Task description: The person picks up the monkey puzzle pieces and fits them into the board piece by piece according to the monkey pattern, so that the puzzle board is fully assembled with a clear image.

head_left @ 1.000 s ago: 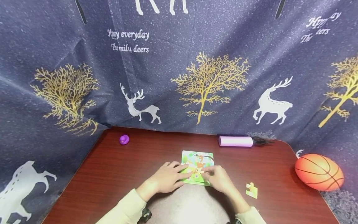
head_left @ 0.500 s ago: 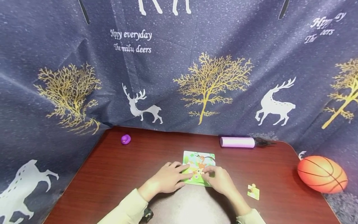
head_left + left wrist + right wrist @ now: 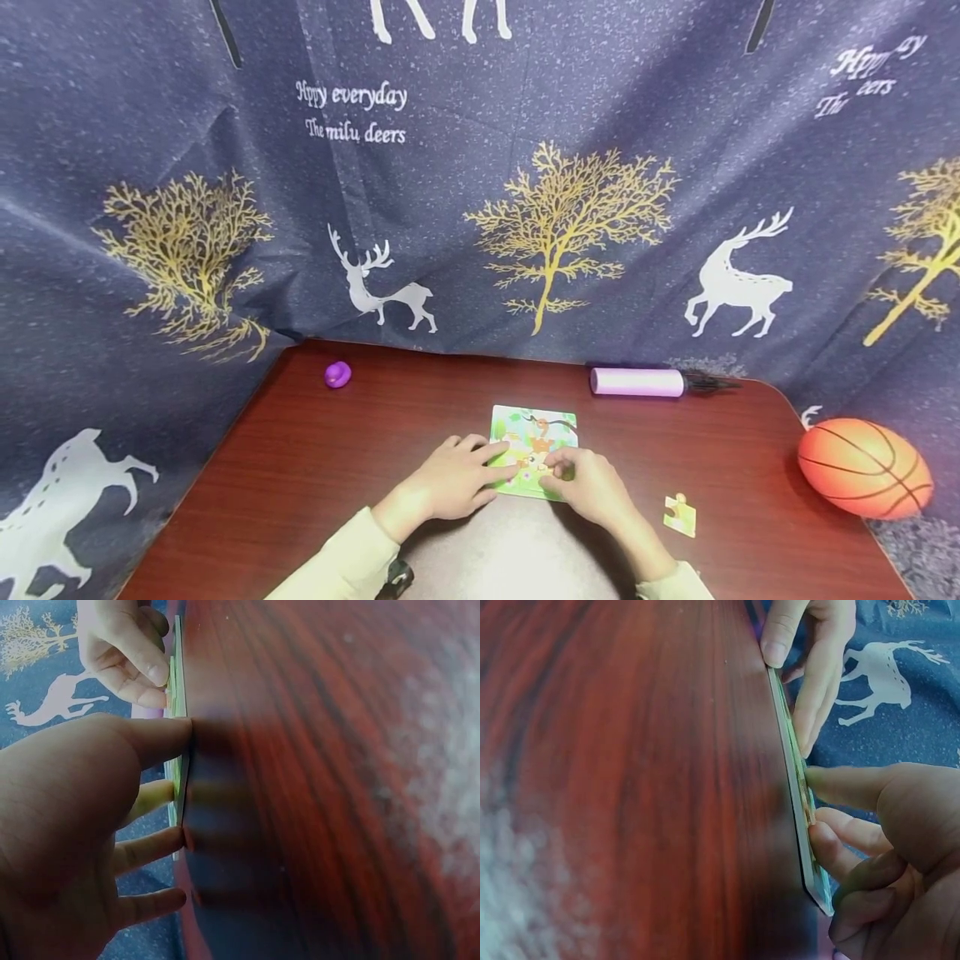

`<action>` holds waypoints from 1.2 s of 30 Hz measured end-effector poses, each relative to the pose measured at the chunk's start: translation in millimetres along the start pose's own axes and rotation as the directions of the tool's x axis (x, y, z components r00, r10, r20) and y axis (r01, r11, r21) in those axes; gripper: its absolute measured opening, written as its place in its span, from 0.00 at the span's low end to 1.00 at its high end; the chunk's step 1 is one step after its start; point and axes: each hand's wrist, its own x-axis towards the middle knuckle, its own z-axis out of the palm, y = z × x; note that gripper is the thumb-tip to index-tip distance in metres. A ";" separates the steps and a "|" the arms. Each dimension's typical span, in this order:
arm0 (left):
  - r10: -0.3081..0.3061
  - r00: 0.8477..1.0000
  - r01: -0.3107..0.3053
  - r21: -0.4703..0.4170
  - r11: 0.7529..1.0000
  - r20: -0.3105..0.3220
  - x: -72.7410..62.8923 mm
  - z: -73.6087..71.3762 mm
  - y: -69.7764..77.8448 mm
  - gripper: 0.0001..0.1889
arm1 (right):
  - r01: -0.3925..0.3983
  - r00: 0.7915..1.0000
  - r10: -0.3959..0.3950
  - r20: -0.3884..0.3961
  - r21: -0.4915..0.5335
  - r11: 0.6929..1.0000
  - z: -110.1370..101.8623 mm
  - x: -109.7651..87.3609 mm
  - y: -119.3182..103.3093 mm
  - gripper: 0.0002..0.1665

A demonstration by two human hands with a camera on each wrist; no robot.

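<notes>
A square jigsaw puzzle [image 3: 513, 419] with a bright cartoon animal picture on a thin board lies on the table. My left hand [image 3: 453, 479] lies with spread fingers over its left side, fingertips resting on the puzzle and its edge. At the lower right of the puzzle is my right hand [image 3: 588, 483], thumb and forefinger curled at a puzzle piece [image 3: 808, 802], which they seem to pinch low against the board. The fingers hide most of that piece. A loose yellow-green puzzle piece [image 3: 680, 515] lies apart, right of my right forearm.
A purple rubber duck [image 3: 338, 374] sits at the table's back left. At the back right lies a pink hand pump [image 3: 637, 382] with a black end. An orange basketball-patterned ball [image 3: 865, 468] is by the right edge. A dark blue deer-print cloth [image 3: 450, 167] hangs behind the table [image 3: 285, 467].
The right thumb and forefinger have spread slightly apart, and the lower right of the puzzle looks flatter. My left hand stays in place. The head view has shifted a little.
</notes>
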 end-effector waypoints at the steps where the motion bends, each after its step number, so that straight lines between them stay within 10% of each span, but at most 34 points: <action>1: -0.002 1.000 0.002 0.002 1.000 0.004 0.1 -0.2 0.6 0.26 | -0.006 1.000 0.006 0.005 -0.003 1.000 0.2 0.1 -0.3 0.13; 19: 0.030 0.997 -0.027 0.050 0.998 -0.069 -5.8 4.9 8.0 0.27 | 0.012 0.999 -0.011 0.030 -0.046 0.999 1.0 0.4 0.3 0.16; 36: -0.015 1.000 0.014 -0.045 0.999 -0.013 0.1 -3.2 13.2 0.25 | 0.093 0.994 -0.087 0.067 -0.092 0.991 -5.2 2.5 4.8 0.15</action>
